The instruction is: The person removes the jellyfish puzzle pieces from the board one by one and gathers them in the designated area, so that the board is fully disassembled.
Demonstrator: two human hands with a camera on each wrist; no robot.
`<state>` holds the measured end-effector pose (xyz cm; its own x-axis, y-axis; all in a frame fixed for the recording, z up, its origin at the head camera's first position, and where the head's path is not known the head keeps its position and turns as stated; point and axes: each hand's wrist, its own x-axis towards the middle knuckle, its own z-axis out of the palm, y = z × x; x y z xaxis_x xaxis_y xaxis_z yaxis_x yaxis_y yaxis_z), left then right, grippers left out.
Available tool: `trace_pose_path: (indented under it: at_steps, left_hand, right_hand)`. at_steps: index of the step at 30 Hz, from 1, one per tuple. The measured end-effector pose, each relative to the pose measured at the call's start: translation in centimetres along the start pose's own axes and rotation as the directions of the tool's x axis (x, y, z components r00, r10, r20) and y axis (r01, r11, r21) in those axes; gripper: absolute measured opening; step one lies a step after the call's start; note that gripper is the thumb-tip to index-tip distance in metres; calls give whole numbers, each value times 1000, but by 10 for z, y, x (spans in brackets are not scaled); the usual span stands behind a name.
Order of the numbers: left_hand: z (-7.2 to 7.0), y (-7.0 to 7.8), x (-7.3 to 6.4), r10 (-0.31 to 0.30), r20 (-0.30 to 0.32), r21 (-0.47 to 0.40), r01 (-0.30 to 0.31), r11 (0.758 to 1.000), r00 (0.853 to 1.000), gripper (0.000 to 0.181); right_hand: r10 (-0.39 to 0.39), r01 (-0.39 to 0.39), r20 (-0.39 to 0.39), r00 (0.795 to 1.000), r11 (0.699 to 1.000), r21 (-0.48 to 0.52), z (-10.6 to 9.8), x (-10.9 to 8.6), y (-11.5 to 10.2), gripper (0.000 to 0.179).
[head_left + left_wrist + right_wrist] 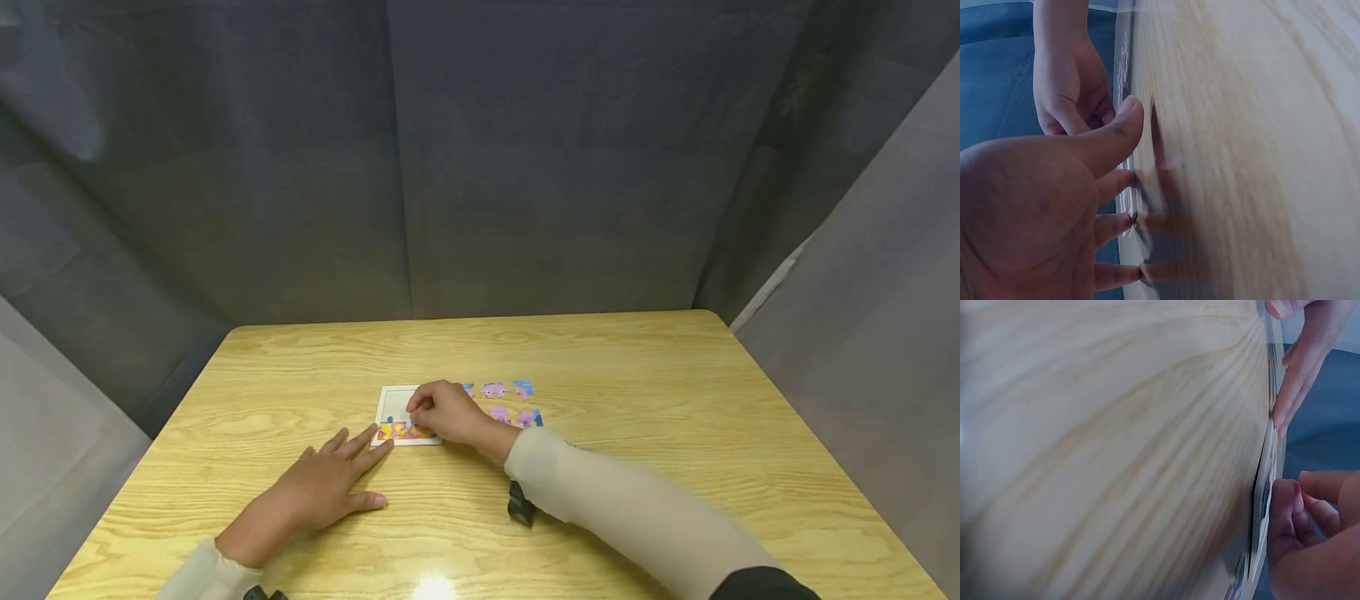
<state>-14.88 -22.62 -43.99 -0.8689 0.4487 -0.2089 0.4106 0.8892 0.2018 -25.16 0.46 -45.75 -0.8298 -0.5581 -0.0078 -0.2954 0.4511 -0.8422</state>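
Observation:
A white puzzle tray lies on the table, with a row of yellow, pink and orange puzzle pieces along its near side. My left hand has its fingers spread, and its fingertips rest at the tray's near left corner. Over the right part of the tray, my right hand has thumb and index finger brought together. A small reddish edge shows between those fingertips in the right wrist view, apparently a puzzle piece, mostly hidden by the fingers.
Several loose pink and blue puzzle pieces lie in two rows right of the tray, partly behind my right hand and forearm. The wooden table ends at a dark grey curtain at the back.

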Motion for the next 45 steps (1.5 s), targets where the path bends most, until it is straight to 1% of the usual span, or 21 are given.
trace_pose_path:
  at_steps: [3,10,14,20,22,25,33,41,45]
  left_hand:
    - [0,0,0,3,0,-3,-3,1000,1000,81]
    - [0,1,-1,-10,13,-1,10,1000,1000,79]
    - [-1,1,-1,-16,17,3,16,1000,1000,79]
    - [-1,1,-2,-11,22,3,11,1000,1000,79]
    - [0,1,-2,-8,22,0,8,1000,1000,79]
    - [0,1,-2,-1,18,-2,1,1000,1000,79]
    - [-1,2,-3,8,11,3,-8,1000,1000,78]
    - [-4,2,-2,12,4,10,-13,1000,1000,78]
    - [-3,1,-2,19,8,8,-19,1000,1000,78]
  right_hand:
    - [5,-5,16,1000,1000,-8,6,5,-3,7]
    - [25,-23,25,999,994,-103,14,12,-8,6]
    - [48,-43,26,999,986,-160,17,14,-8,16]
    - [82,-68,55,995,971,-229,23,16,-8,38]
    - [87,-68,61,994,965,-254,25,17,-9,41]
    - [95,-74,62,994,957,-281,26,18,-9,39]
    - [108,-87,60,992,955,-285,25,19,-11,28]
    - [83,-69,38,996,956,-284,23,17,-13,27]
    - [81,-69,37,996,965,-253,23,16,-13,26]
